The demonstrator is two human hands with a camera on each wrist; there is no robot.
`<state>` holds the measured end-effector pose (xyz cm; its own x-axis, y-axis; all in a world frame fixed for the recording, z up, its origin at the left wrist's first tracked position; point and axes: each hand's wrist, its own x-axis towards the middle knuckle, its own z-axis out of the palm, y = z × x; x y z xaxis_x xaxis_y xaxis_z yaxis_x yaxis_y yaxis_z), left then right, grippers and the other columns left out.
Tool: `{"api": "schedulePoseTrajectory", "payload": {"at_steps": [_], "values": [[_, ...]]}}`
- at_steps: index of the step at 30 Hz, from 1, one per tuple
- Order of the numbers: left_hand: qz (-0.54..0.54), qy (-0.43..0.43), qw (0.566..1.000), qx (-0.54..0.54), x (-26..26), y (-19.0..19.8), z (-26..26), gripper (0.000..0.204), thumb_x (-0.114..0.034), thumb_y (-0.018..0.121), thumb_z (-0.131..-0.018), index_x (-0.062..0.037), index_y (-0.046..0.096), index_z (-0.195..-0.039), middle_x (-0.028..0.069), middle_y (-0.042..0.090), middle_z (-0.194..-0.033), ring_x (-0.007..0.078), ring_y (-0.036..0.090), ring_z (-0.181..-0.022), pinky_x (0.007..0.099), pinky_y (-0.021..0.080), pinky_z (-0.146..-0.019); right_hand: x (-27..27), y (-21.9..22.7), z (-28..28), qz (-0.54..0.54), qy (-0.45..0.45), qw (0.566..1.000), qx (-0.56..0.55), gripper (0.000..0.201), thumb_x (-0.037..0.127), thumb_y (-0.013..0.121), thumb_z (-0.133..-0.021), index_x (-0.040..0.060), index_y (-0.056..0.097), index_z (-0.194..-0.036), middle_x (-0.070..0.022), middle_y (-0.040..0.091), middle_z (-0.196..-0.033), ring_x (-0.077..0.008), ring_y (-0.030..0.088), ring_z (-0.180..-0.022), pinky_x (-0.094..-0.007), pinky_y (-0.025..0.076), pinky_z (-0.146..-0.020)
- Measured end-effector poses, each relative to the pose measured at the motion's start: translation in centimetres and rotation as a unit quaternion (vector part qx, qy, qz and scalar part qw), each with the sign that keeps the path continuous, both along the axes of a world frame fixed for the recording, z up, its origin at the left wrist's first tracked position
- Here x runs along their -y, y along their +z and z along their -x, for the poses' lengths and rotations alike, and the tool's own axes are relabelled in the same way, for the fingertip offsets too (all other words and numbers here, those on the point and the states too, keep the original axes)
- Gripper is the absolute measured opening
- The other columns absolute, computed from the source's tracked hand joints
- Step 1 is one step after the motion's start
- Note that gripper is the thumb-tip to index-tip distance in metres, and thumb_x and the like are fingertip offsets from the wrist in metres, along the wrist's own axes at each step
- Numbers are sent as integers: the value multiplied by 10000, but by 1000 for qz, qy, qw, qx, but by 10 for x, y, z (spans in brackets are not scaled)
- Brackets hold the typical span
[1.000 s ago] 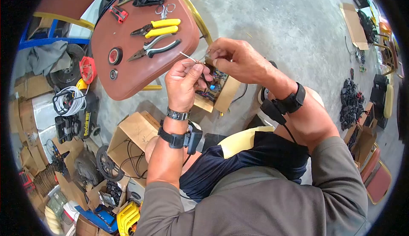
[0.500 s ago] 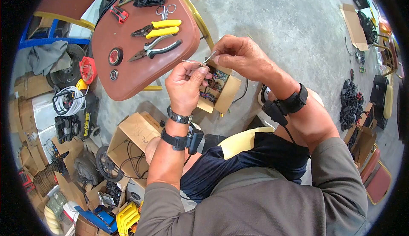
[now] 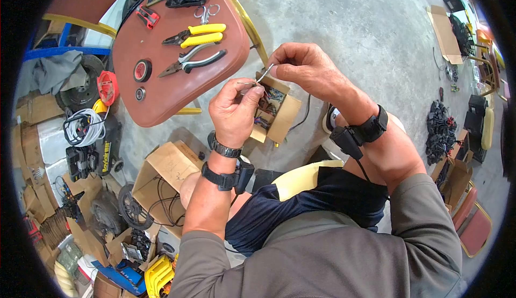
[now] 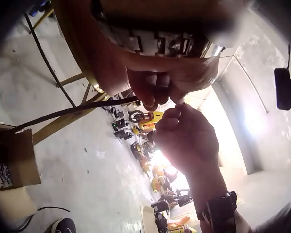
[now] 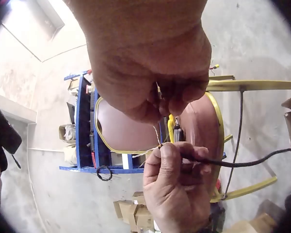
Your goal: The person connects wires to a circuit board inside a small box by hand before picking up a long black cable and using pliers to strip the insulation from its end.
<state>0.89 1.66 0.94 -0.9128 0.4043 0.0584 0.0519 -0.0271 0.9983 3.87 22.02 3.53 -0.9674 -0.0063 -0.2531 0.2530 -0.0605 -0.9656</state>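
In the right wrist view my left hand [image 5: 177, 189] pinches the end of a black cable [image 5: 233, 164] between thumb and fingers. Several thin stripped wires [image 5: 157, 135] fan out from that end. Just above, my right hand [image 5: 150, 73] pinches one wire, pulled straight between the two hands. In the head view the left hand [image 3: 234, 110] is at the chair seat's right edge, with the right hand [image 3: 306, 69] up and to its right and the pale wire [image 3: 263, 75] between them. The left wrist view shows the fingertips nearly meeting; the wire is hardly visible there.
On the brown chair seat [image 3: 156, 94] lie yellow-handled pliers [image 3: 203, 34], grey-black pliers [image 3: 193, 60], scissors [image 3: 206, 13], a tape roll [image 3: 142, 70] and a red tool [image 3: 147, 17]. Below the hands stands a carton of wires [image 3: 285, 118]; another open box [image 3: 164, 171] is left of the knees.
My right hand has moved up and slightly right from the left hand, drawing a wire straight. The left hand has risen a little and still grips the cable end.
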Motion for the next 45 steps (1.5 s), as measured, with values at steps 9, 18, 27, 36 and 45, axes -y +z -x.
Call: {"api": "schedulePoseTrajectory", "payload": {"at_steps": [9, 18, 27, 36, 45], "values": [[16, -30, 999, -41, 5, -7, 4, 119, 9, 696, -891, 5, 657, -1003, 66, 687, -919, 117, 661, -757, 235, 524, -609, 1, -1, 0, 15, -11, 999, -35, 131, 135, 664, -867, 12, 683, -908, 7, 644, -819, -70, 573, -796, -261, 493, -750], [14, -55, 998, -5, 5, -1, 3, 91, -4, 690, -900, 6, 652, -982, 77, 687, -884, 117, 658, -732, 236, 522, -587, -2, 1, 0, -1, 12, 999, -42, 56, 60, 639, -873, 22, 670, -899, 31, 611, -820, -47, 540, -800, -238, 464, -742], [-9, -99, 990, 105, 6, 4, 10, 77, -34, 695, -898, 1, 647, -947, 94, 692, -800, 141, 660, -661, 241, 500, -541, -7, 11, 0, -97, 60, 988, -106, 111, -21, 608, -805, 42, 643, -889, 22, 573, -811, -67, 523, -774, -254, 439, -705], [-50, -129, 979, 146, 7, 0, 14, 98, -56, 718, -896, -6, 660, -959, 64, 699, -794, 106, 663, -669, 204, 482, -515, -11, 8, 1, -183, 82, 959, -199, 123, -26, 603, -795, 37, 646, -892, -29, 598, -872, -149, 583, -805, -296, 472, -717], [-14, -92, 987, 131, 5, -1, 13, 88, -30, 715, -892, -9, 656, -954, 54, 697, -790, 91, 663, -670, 195, 477, -517, -11, 4, 1, -235, 79, 937, -245, 108, -34, 645, -820, 33, 652, -905, -52, 602, -881, -183, 607, -794, -318, 494, -695]]}}
